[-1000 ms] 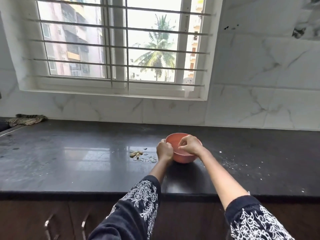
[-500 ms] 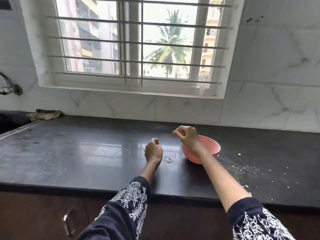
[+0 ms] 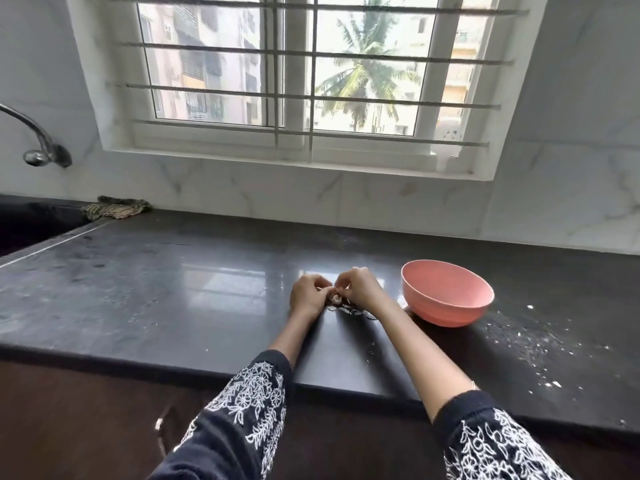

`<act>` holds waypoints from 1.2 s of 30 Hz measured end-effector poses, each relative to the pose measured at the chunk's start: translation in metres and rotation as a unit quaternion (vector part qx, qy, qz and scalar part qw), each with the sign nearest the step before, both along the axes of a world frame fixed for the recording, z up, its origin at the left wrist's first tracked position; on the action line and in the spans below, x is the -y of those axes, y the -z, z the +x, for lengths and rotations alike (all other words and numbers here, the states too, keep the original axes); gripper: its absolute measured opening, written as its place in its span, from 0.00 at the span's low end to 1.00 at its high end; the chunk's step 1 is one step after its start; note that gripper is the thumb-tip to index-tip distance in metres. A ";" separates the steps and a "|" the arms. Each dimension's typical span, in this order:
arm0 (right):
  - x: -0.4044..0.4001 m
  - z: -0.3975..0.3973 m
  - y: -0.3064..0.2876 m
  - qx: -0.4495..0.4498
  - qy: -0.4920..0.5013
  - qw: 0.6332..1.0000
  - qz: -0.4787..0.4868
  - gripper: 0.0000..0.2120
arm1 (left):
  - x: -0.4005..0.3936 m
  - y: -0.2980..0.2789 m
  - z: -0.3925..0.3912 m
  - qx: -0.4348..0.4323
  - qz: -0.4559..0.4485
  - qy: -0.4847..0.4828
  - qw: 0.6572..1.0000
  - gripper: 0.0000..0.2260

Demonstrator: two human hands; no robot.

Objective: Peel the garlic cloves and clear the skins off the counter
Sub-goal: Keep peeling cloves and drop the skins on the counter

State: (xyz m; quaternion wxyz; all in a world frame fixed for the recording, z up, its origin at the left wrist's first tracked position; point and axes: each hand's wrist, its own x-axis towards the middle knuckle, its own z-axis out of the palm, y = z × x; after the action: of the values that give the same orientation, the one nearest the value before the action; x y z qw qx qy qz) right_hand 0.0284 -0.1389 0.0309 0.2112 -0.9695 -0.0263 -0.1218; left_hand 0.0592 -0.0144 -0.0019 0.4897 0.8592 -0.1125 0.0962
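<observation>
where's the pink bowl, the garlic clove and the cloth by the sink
pink bowl (image 3: 450,311): head view, on its outer front wall.
garlic clove (image 3: 335,298): head view, on the pale bit showing between the two hands.
cloth (image 3: 116,207): head view, on the middle of the crumpled fabric.

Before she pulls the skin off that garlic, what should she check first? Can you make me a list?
1. Both hands on the garlic clove: left hand and right hand pinch it. Ok.
2. Pink bowl close by, upright: ok.
3. Bowl contents: inside hidden, cannot tell.
4. Loose skins under her hands, uncleared: not ok.
5. White bits on the counter right of the bowl: not ok.
</observation>
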 end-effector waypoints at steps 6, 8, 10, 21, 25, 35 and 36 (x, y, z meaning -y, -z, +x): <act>-0.002 0.013 0.006 -0.001 0.017 1.000 -0.012 0.09 | 0.003 0.002 0.003 0.001 -0.018 -0.001 1.000 0.04; -0.001 0.014 0.008 0.005 0.020 1.000 -0.014 0.11 | 0.003 0.004 0.006 0.001 -0.033 -0.006 0.999 0.05; 0.003 0.013 0.009 0.016 0.032 0.999 0.000 0.11 | 0.002 0.006 0.008 0.001 -0.042 -0.008 0.999 0.07; 0.014 -0.005 -0.003 0.022 -0.014 0.968 0.248 0.03 | 0.004 0.006 0.003 0.057 -0.100 0.055 0.992 0.10; 0.012 -0.009 -0.001 -0.008 -0.046 0.947 0.319 0.04 | 0.003 0.009 0.004 0.031 -0.158 0.064 0.985 0.04; 0.012 -0.001 -0.004 0.044 -0.020 0.993 0.109 0.11 | 0.008 0.004 0.004 0.072 -0.202 0.072 0.974 0.06; 0.012 0.001 -0.003 0.050 -0.013 0.996 0.070 0.12 | 0.008 0.004 0.003 0.083 -0.193 0.069 0.975 0.06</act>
State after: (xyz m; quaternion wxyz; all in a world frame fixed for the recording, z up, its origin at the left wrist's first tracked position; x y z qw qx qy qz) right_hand 0.0293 -0.1509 0.0344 0.2781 -0.9448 -0.0405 -0.1686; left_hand 0.0621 -0.0225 -0.0055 0.6408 0.7276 -0.1910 0.1531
